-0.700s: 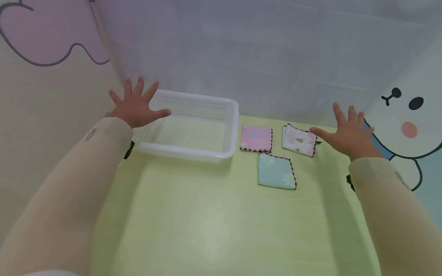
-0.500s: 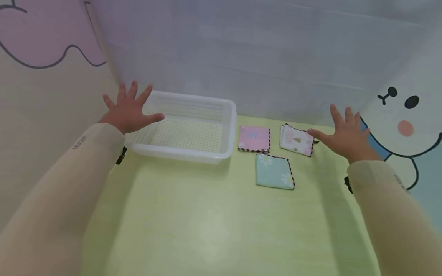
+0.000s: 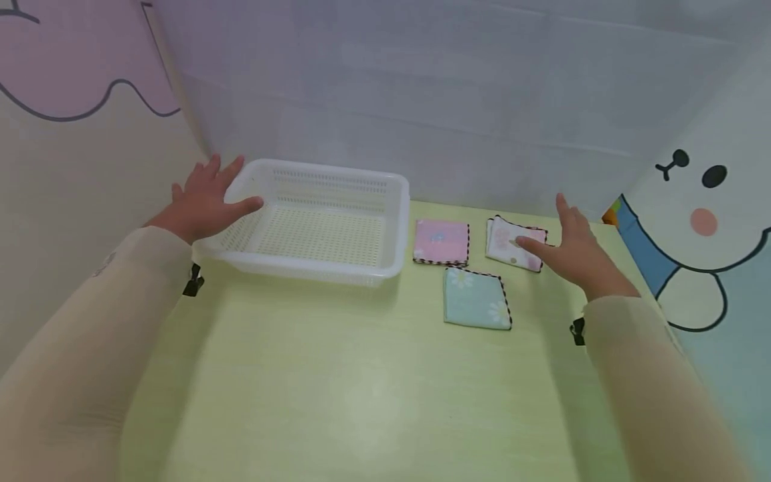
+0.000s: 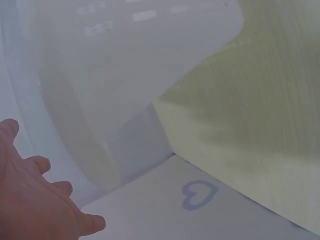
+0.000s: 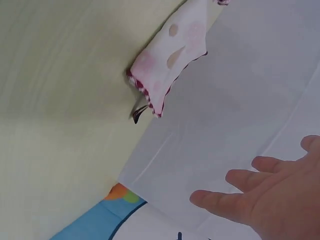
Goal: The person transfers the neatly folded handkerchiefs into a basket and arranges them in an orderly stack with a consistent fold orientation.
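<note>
My left hand (image 3: 201,201) is at the left end of a white plastic basket (image 3: 394,221), fingers spread and thumb reaching over the rim in the head view. The left wrist view shows the basket's wall (image 4: 145,60) beyond the fingers. On the right, my right hand (image 3: 578,258) hovers with fingers extended, holding nothing. Its thumb overlaps a folded white cloth with pink print (image 3: 508,242) in the head view; the right wrist view shows that cloth (image 5: 170,55) apart from the fingers. Left of it lie a folded pink cloth (image 3: 442,241) and a folded mint-green cloth with daisies (image 3: 477,299).
The light green table (image 3: 361,375) carries the basket and cloths near its back edge. A pale sheet (image 3: 421,87) stands behind it. Printed panels flank both sides, the right panel (image 3: 693,294) showing a cartoon animal.
My left hand has moved left and slightly down along the basket's end. My right hand has shifted left and down toward the white cloth. The basket and cloths stay in place.
</note>
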Tool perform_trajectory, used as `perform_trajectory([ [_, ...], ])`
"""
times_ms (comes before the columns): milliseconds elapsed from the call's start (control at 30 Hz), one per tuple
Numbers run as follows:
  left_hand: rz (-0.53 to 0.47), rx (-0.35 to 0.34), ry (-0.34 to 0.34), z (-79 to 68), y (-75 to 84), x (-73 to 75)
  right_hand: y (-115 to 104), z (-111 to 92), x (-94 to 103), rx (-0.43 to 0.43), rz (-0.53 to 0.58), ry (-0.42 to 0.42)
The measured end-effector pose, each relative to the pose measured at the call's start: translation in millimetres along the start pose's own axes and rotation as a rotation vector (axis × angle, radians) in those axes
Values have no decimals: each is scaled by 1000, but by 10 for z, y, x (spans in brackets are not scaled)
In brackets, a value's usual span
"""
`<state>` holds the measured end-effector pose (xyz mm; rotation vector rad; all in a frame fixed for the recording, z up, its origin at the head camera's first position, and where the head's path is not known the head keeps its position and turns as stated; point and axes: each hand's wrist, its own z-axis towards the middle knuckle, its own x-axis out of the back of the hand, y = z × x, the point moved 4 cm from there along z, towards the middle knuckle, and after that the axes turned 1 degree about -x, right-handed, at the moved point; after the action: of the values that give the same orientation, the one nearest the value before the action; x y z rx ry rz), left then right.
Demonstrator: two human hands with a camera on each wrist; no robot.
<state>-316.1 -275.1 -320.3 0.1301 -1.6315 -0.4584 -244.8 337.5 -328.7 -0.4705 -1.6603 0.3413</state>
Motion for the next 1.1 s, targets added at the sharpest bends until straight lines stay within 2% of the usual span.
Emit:
perform_trajectory([
  [133,-52,-15,-9,-17,-38,-26,-7,-48,-117,-21,103,-31],
  [333,-218,-45,-30,-80,-49,-45,29,-136,-283,-23,145,-59],
  [467,-300,-45,-20,-76,-109,-106,68,-190,-397,-25,158,-102],
  [633,-389,-13,11,-76,-160,-194,79,-257,-523,-37,164,-191],
  [733,-424,24,31,-70,-169,-218,80,-299,-584,-32,200,-214],
  [900,-446,71,39,-67,-222,-209,62,-367,-691,-39,306,-211],
  [1100,-496,101,-11,-58,-342,-206,4,-406,-783,-18,412,-175],
])
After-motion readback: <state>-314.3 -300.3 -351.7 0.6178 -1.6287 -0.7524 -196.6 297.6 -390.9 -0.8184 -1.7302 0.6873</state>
